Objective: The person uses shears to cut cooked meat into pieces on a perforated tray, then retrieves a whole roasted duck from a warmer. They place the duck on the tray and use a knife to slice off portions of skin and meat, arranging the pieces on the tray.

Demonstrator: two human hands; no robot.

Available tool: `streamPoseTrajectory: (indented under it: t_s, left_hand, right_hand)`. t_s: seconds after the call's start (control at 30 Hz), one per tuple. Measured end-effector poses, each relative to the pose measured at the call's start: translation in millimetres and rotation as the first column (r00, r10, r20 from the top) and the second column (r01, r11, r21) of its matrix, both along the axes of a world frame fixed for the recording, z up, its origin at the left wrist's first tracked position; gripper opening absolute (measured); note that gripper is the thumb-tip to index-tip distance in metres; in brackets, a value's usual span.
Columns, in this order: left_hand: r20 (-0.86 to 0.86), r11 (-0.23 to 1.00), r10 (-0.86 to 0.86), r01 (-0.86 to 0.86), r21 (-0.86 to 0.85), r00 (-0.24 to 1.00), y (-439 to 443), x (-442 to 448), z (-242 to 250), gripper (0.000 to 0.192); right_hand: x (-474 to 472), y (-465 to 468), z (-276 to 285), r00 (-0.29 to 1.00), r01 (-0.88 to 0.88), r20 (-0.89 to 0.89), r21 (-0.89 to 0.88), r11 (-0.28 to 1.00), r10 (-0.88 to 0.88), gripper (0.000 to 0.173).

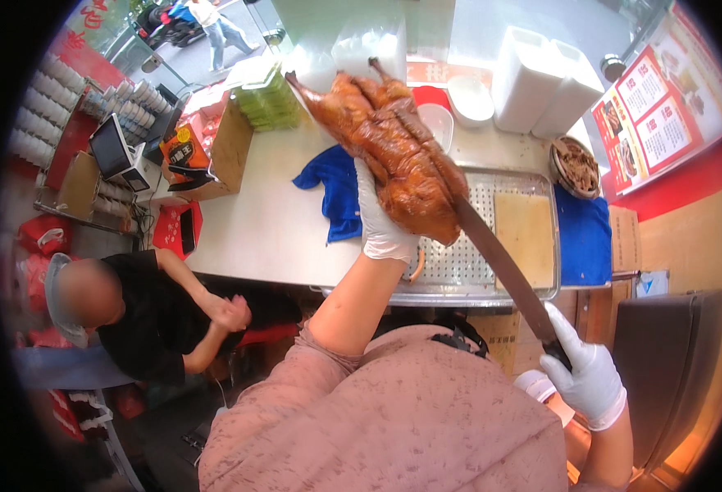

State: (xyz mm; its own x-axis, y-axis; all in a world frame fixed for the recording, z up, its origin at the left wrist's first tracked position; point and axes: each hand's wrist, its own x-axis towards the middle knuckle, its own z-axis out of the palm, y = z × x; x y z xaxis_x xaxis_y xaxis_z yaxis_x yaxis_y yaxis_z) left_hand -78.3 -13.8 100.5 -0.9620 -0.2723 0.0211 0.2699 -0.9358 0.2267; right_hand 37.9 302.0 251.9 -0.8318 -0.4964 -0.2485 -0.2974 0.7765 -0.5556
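My left hand [380,224], in a white glove, holds up a glossy brown roast duck [398,154] from below and the left; its fingers are partly hidden behind the bird. My right hand [585,378], gloved too, grips the dark handle of a long knife [508,267]. The blade slants up to the left, and its far end meets the duck's right side; whether it has gone in, I cannot tell. Beneath lies a perforated metal tray [477,273] with a pale cutting board [524,240] at its right.
Blue cloths [339,197] lie beside the tray. Behind stand white foam containers [527,80] and a white bowl [469,98]; a bowl of meat pieces [575,166] is at right. A cardboard box [231,144] stands left. A person in black [145,313] sits at lower left.
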Motion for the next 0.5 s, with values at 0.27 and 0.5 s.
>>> streamPoseTrajectory:
  t_s: [0.27,0.5]
  left_hand:
    - [0.067,0.959,0.046,-0.025,-0.284,0.997,-18.9,26.7,-37.0,0.054]
    - [0.192,0.780,0.084,0.055,-0.623,0.978,35.9,55.4,-102.3,0.041]
  right_hand:
    - [-90.5,32.2,-120.6,0.981,0.196,0.039,-0.141,0.970,-0.192,0.067]
    - [-196.5,-29.4,-208.4,0.988,-0.144,0.058,0.021,0.989,0.143,0.058]
